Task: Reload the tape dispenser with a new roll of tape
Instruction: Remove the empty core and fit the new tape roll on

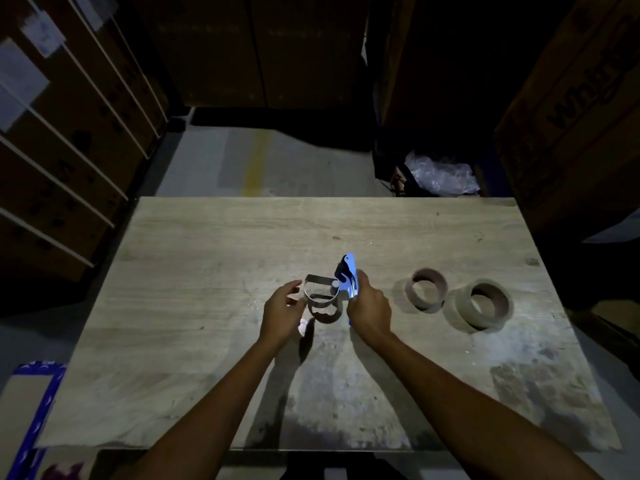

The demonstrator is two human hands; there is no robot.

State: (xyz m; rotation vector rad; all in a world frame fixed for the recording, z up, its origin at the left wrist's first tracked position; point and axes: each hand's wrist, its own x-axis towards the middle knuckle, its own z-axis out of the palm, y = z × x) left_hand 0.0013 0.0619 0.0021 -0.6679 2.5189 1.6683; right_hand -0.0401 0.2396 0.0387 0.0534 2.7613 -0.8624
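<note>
A blue tape dispenser (348,273) stands upright near the middle of the wooden table (214,244), with my right hand (369,306) gripping its handle from the right. Its metal loop frame (318,289) sticks out to the left, with a dark curved part below it. My left hand (282,315) is beside that loop, fingers spread and touching or nearly touching its left edge. Two brown tape rolls lie to the right: a thin-walled one (426,289) and a thicker one (483,304), touching each other.
Stacked cardboard boxes (69,140) line the left side, and more boxes (571,109) rise at the right. A heap of clear plastic wrap (440,174) lies on the floor beyond the table. A blue-edged carton (31,403) sits at the lower left.
</note>
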